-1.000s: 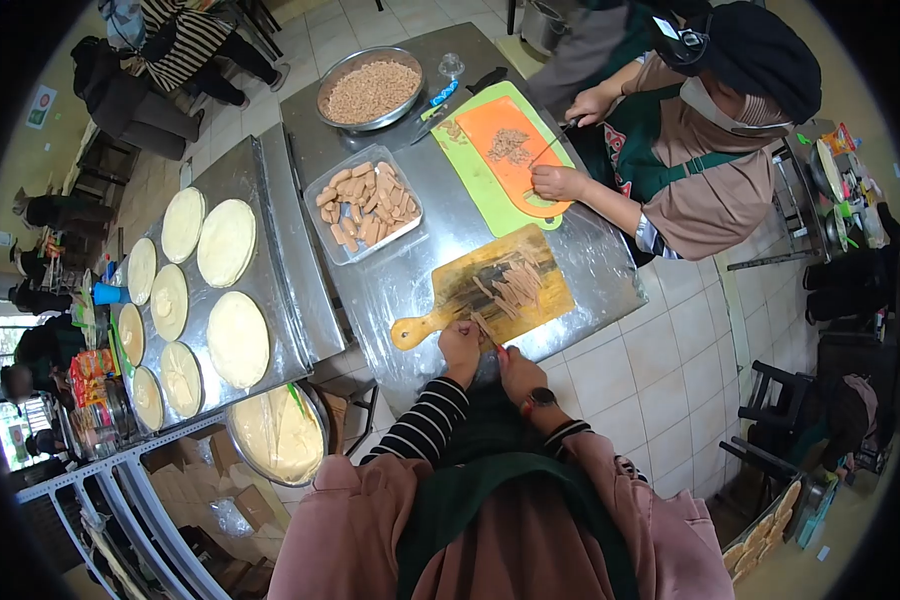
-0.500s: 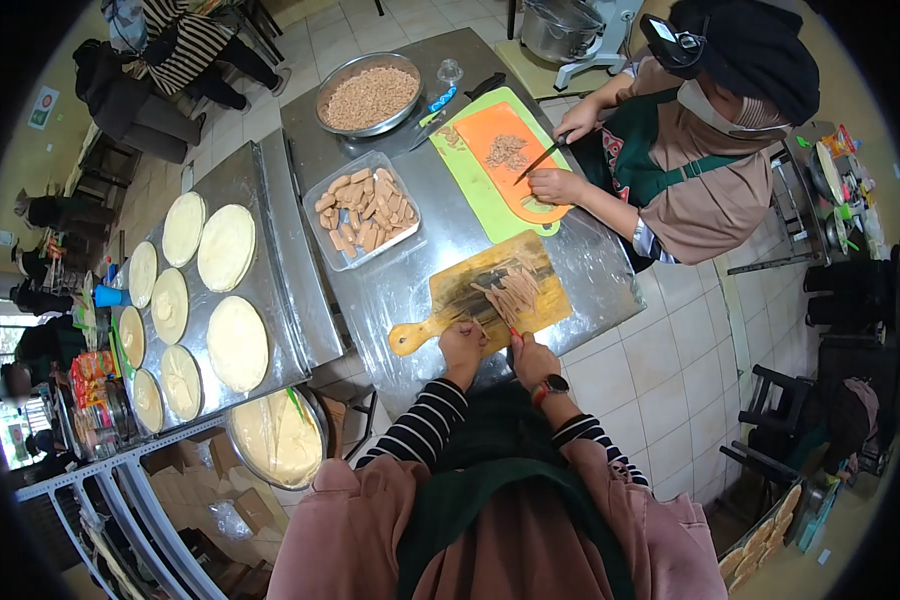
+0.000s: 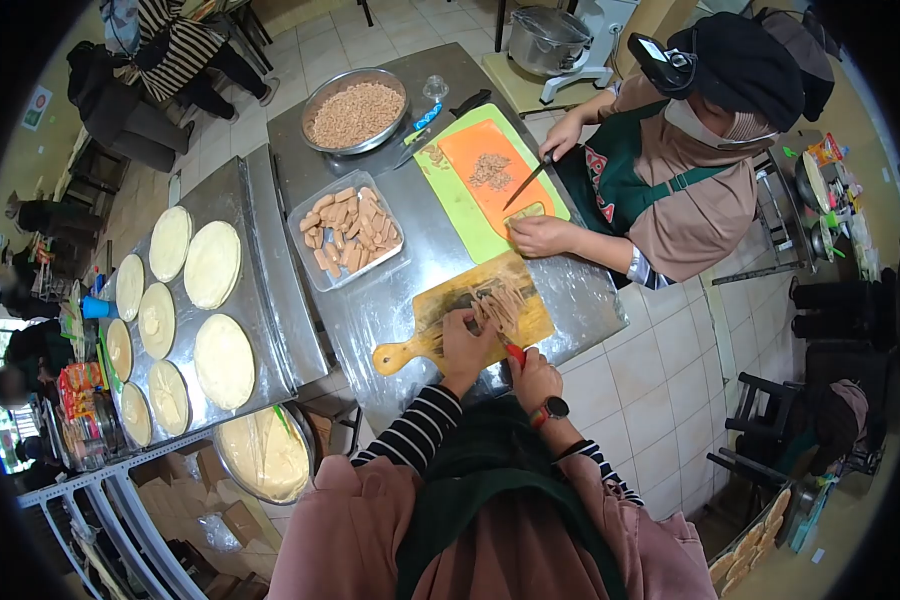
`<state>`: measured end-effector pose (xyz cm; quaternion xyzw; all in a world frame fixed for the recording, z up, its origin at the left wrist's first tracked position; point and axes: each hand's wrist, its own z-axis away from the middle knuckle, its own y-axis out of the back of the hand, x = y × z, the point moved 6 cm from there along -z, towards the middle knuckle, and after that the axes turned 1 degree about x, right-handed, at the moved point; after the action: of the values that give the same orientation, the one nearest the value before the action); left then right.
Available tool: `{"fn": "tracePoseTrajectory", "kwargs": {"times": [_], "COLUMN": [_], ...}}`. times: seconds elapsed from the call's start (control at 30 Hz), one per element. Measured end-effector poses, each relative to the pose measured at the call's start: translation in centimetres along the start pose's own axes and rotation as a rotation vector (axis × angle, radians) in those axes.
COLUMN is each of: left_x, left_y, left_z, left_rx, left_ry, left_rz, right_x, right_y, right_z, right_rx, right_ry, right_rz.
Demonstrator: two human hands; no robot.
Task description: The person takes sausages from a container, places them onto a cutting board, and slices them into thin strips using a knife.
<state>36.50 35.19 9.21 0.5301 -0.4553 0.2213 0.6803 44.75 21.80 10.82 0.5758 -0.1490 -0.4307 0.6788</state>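
Observation:
A wooden cutting board (image 3: 432, 310) lies at the near edge of the metal table, its handle to the left. Thin strips of sausage (image 3: 502, 303) are piled on its right half. My left hand (image 3: 466, 345) is over the middle of the board, fingers curled together at the near left side of the pile; the fingertips partly hide what they pinch. In my right hand (image 3: 536, 379) is a knife (image 3: 514, 354) with a red handle, its blade pointing at the strips beside my left fingertips.
Across the table a co-worker (image 3: 660, 190) cuts on an orange board (image 3: 470, 150) over a green one (image 3: 432, 185). A plastic tub of sausages (image 3: 315, 275) and a steel bowl of chopped pieces (image 3: 355, 110) stand left. Round pale sheets (image 3: 224, 360) cover the side table.
My left hand has moved forward, its fingers now against the strip pile. The knife is closer to those fingers. The co-worker's left hand has shifted toward the near edge of the orange board.

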Motion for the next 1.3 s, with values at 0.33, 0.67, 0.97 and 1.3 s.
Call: {"fn": "tracePoseTrajectory", "kwargs": {"times": [0.33, 0.67, 0.97, 1.3], "left_x": [-1.2, -2.9, -9.3, -0.9], "left_y": [-0.2, 14.9, 18.3, 16.6], "left_z": [-2.2, -18.2, -25.2, -15.5], "left_rx": [-0.095, 0.459, 0.025, 0.015], "left_ry": [-0.091, -0.152, -0.01, -0.389], "left_rz": [-0.152, -0.273, -0.964, -0.189], "right_x": [-0.2, 2.3, 3.8, 2.2], "right_y": [0.3, 1.1, 1.2, 0.6], "right_z": [1.5, 3.5, 4.1, 2.9], "right_rx": [0.12, 0.014, -0.007, -0.021], "right_ry": [0.233, 0.099, -0.042, -0.101], "right_rz": [0.051, -0.04, -0.059, -0.22]}}
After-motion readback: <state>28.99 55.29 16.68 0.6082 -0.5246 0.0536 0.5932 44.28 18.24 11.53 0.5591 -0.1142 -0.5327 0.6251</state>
